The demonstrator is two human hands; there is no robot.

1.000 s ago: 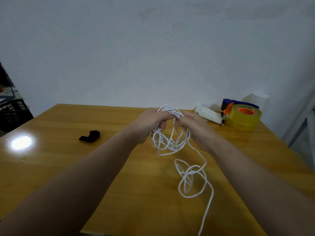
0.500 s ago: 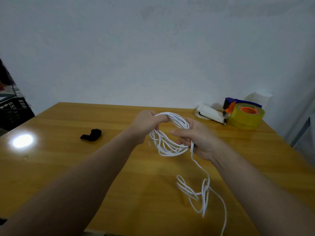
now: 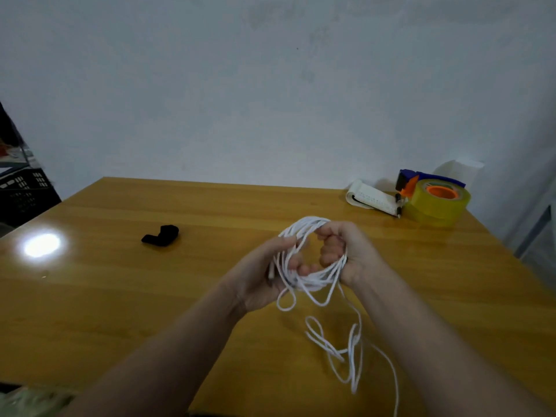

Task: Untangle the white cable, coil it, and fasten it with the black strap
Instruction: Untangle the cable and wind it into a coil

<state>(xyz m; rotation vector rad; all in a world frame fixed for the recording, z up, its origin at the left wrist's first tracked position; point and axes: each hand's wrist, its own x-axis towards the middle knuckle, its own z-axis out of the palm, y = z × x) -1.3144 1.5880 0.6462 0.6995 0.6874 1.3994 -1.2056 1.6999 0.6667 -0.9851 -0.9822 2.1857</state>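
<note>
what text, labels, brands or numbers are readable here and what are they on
Nothing here can be read as words or numbers.
White pad at the back right of the table: rows of dark print, too small and blurred to read.
Tape roll, white cable, black strap: no lettering visible.

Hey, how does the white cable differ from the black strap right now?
The white cable is long, thin and looped; the black strap is short and bunched. The left hand and right hand grip the cable; the strap lies untouched on the table. Both look limp and flexible.
</note>
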